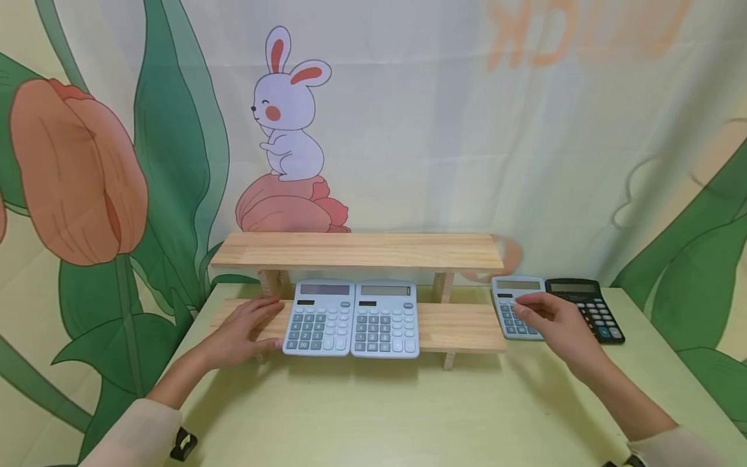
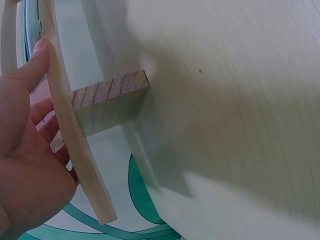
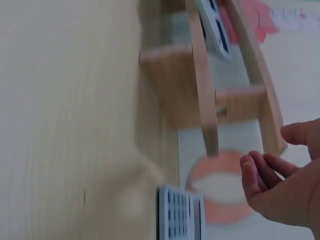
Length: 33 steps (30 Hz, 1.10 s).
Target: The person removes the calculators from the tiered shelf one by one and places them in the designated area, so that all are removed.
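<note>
Two light-blue calculators, a left one (image 1: pixel 320 318) and a right one (image 1: pixel 386 318), lean side by side on the lower board (image 1: pixel 461 327) of a wooden two-tier stand; the right one's display reads 0. My left hand (image 1: pixel 242 334) is at the left calculator's left edge, its thumb near the lower corner; the left wrist view shows this hand (image 2: pixel 30 150) beside the board. Over a third light-blue calculator (image 1: pixel 503 292) on the table, my right hand (image 1: pixel 563 331) hovers with bent fingers and nothing in them. A black calculator (image 1: pixel 609 324) lies beside it, partly hidden by that hand.
The stand's upper board (image 1: pixel 356 250) runs above and behind the two leaning calculators. Behind the pale table (image 1: pixel 373 415) hangs a curtain (image 1: pixel 408 130) printed with a rabbit and tulips. A support block (image 2: pixel 112 100) holds the lower board off the table.
</note>
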### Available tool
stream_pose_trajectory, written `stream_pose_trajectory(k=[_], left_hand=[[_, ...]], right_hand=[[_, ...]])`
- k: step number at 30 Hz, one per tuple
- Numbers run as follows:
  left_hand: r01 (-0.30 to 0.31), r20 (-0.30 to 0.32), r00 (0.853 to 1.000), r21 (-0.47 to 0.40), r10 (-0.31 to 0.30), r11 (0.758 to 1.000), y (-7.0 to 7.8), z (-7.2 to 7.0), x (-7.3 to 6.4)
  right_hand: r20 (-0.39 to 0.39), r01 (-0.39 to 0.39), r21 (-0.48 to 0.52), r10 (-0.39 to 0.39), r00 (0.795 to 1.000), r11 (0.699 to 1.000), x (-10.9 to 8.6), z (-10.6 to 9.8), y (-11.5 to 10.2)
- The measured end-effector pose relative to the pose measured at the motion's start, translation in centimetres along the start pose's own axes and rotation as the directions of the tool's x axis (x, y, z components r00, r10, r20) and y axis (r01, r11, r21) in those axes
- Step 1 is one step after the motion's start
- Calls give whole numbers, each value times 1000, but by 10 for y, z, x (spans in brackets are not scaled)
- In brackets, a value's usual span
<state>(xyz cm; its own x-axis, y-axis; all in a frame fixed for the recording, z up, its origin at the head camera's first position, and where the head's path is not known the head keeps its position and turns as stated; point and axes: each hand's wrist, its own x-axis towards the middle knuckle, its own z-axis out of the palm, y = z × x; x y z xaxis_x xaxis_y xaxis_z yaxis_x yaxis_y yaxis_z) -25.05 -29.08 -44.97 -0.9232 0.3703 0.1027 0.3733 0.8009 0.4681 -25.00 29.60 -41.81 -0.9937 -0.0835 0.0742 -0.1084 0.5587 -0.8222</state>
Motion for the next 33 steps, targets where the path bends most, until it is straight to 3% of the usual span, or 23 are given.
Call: stream_pose_trajectory(k=[4,7,10,13,17,21,26,33], left_hand=[[3,6,1000,1,-3,1000,1,0,-1],[2,5,1000,1,-2,1000,1,0,-1],[2,6,1000,0,-2,1000,1,0,-1],[2,6,1000,-4,-2,1000,1,0,-1],[-2,6,1000,-4,2,1000,0,1,-1],[-8,7,1000,-2,8,1000,-1,2,-1],[-15,9,1000,-4,15,1000,1,3,0],[-9,11,1000,-7,9,1000,2,1,0]], right_hand=[[107,-22,234,-4,994,972,-8,28,-24],[220,-85,422,-11,975,903,-15,48,-39],[325,-156,526,-28,945,836,-20,68,-48],[389,-184,558,-59,919,809,-24,87,-51],[450,-233,538,-42,892,810,-28,113,-47],[487,-297,542,-6,873,786,-30,135,-37],[476,-320,576,10,879,752,-27,152,-32],[472,-345,605,26,881,717,-23,163,-40]])
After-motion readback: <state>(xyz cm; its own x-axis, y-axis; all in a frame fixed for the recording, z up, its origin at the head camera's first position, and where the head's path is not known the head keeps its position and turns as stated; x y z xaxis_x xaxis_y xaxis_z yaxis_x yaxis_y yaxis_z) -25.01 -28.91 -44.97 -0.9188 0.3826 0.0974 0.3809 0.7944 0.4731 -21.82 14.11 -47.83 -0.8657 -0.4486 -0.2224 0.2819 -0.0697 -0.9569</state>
